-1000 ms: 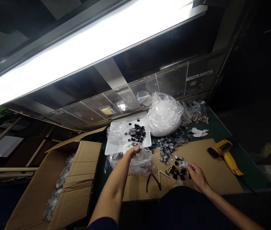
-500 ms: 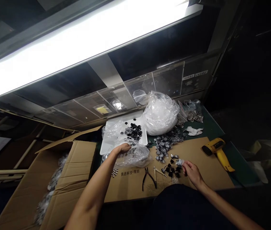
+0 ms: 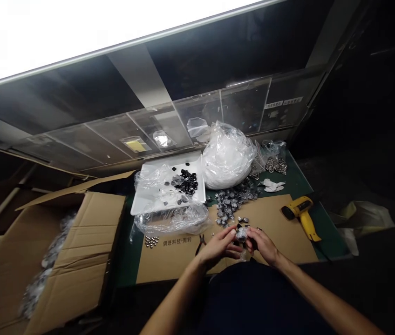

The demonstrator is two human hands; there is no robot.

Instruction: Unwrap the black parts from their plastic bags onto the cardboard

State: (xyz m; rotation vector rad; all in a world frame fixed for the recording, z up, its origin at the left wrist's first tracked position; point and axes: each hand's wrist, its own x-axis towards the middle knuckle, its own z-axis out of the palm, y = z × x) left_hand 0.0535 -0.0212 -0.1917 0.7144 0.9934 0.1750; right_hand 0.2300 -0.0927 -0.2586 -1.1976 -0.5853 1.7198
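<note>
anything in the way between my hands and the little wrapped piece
Nothing visible stands between them: the left hand and right hand meet at the wrapped piece, fingertips on either side. The pile lies beyond them, and the pliers are left of the piece, partly hidden by the left hand.

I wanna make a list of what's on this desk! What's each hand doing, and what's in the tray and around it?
left hand: pinching small wrapped piece
right hand: pinching same piece
white tray: black bits, crinkly plastic
beside tray: big puffy bag
on flat cardboard: yellow tool, silver bits, pliers partly hidden
</note>
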